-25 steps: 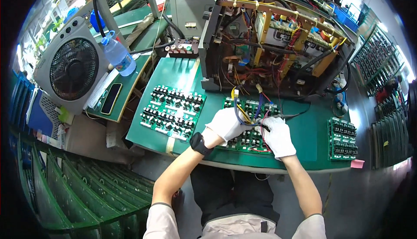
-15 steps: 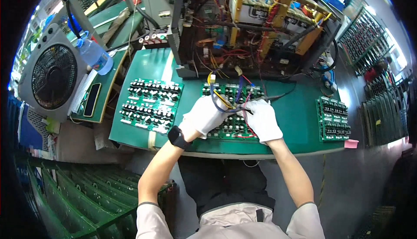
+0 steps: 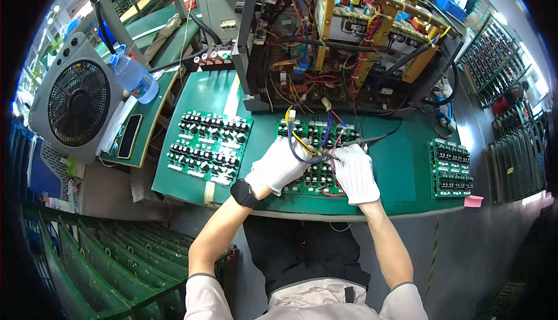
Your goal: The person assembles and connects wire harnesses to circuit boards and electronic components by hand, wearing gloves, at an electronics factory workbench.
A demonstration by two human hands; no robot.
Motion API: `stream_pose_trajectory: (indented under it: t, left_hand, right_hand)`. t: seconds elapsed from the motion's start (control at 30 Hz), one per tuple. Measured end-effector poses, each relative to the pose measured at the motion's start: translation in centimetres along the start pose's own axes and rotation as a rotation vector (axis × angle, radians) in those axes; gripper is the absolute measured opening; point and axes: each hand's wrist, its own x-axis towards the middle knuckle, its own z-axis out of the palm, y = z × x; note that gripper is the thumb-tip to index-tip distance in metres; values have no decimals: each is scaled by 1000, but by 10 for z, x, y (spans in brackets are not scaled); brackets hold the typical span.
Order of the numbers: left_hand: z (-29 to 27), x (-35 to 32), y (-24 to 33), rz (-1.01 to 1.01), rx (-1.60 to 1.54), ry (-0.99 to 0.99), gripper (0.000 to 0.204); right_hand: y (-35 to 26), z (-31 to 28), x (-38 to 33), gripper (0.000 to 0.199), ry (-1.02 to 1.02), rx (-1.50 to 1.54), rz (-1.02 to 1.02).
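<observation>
Both my hands wear white gloves and meet over a green circuit board (image 3: 314, 187) full of small components, lying at the table's front middle. My left hand (image 3: 279, 167) is closed at the board's left side, its fingertips on a wire bundle (image 3: 301, 157) of dark, yellow and purple wires. My right hand (image 3: 356, 173) pinches at the same wires from the right, its fingertips partly hidden. A pink-red wire (image 3: 332, 169) loops down over the board between the hands. Beyond the right hand, a black lead (image 3: 381, 137) runs across the table. The wires rise toward the open machine (image 3: 349, 47) behind.
Another populated board (image 3: 209, 145) lies on the green table (image 3: 401, 174) at left, and more boards (image 3: 450, 169) stand at its right edge. A grey fan (image 3: 78, 102), water bottle (image 3: 133, 79) and phone (image 3: 129, 137) are at far left. Green racks (image 3: 110, 267) stand lower left.
The whole view has shifted slightly, with the scene sitting a little lower and to the right. My hands remain together at the wires over the board; my right fingers have shifted slightly.
</observation>
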Motion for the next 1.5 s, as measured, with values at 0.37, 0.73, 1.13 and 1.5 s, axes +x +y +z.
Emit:
stream_pose_trajectory:
  t: [0.37,0.73,1.13,1.5]
  left_hand:
    - [-3,4,0,11,-11,12,21]
    - [-4,6,1,59,-26,4,20]
    - [-6,2,1,59,78,-14,24]
    - [1,3,-5,-30,0,-140,22]
  right_hand:
    - [0,3,-2,10,15,-58,0]
    - [3,6,-4,11,50,-43,-31]
    - [-7,6,-4,10,15,-187,1]
    - [5,13,-4,11,5,-51,16]
